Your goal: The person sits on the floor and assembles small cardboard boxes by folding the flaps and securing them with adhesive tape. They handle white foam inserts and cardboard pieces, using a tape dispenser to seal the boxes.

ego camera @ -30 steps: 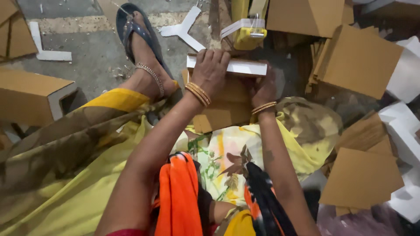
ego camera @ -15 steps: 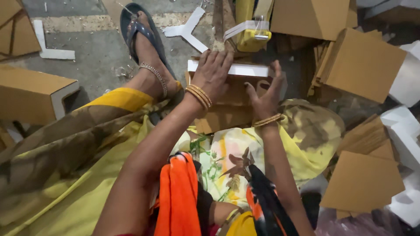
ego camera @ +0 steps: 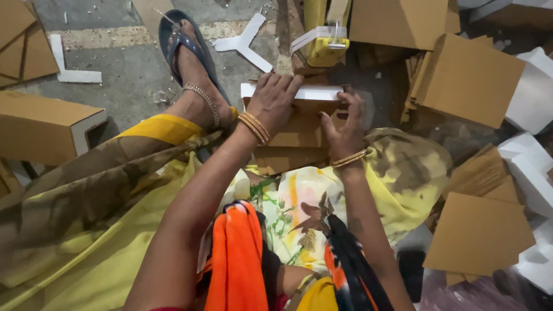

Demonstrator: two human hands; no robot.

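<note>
Head view, looking down at a seated person's lap and the floor (ego camera: pixel 115 86).

Left hand (ego camera: pixel 271 103): palm down on the white foam strip (ego camera: pixel 317 92) that caps a brown cardboard piece (ego camera: pixel 294 135); fingers (ego camera: pixel 285 83) spread flat and curled over the strip's far edge, pressing it, not closed round it. Gold bangles (ego camera: pixel 254 128) at the wrist.

Right hand (ego camera: pixel 344 129): just beside the left, at the right end of the same strip; fingers (ego camera: pixel 352 101) bent and half open, tips touching the strip's end and the cardboard edge. Whether they pinch it cannot be told. One bangle (ego camera: pixel 348 158) at the wrist.

Cardboard piece: rests on the lap, between the knees, against yellow patterned cloth (ego camera: pixel 403 173).

Surroundings: foot in a blue sandal (ego camera: pixel 187 52) on the floor, left of the strip; white Y-shaped foam offcut (ego camera: pixel 245 43) beyond it; yellow tape dispenser (ego camera: pixel 322 46) just behind the strip; cardboard corner block with white core (ego camera: pixel 46 126) at far left; flat cardboard sheets (ego camera: pixel 475 78) and (ego camera: pixel 478 236) at right; white foam blocks (ego camera: pixel 533 167) at the right edge; orange scarf (ego camera: pixel 236 259) in the foreground.
</note>
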